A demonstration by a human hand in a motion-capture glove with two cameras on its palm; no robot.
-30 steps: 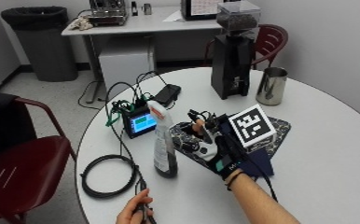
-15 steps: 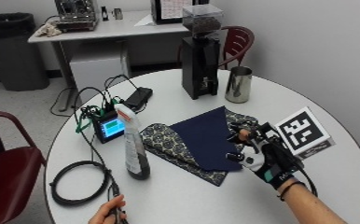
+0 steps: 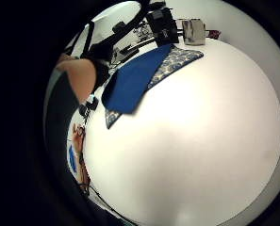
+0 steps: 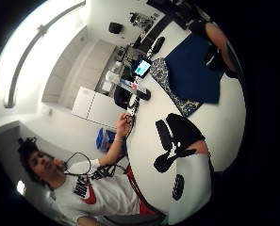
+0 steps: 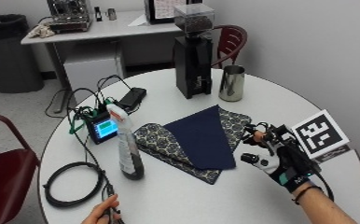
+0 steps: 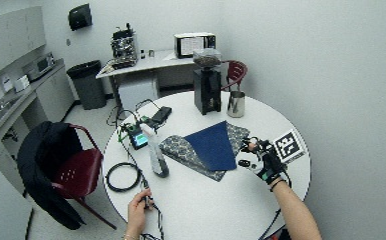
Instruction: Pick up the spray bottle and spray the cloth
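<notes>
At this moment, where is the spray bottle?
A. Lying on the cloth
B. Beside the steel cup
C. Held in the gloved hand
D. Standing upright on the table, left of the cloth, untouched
D. The spray bottle stands upright on the table beside the cloth, while the gloved hand is at the cloth's far side, holding nothing.

Black-gloved right hand (image 5: 278,158) with teal wrist band; white printed T-shirt (image 4: 94,195)
</notes>
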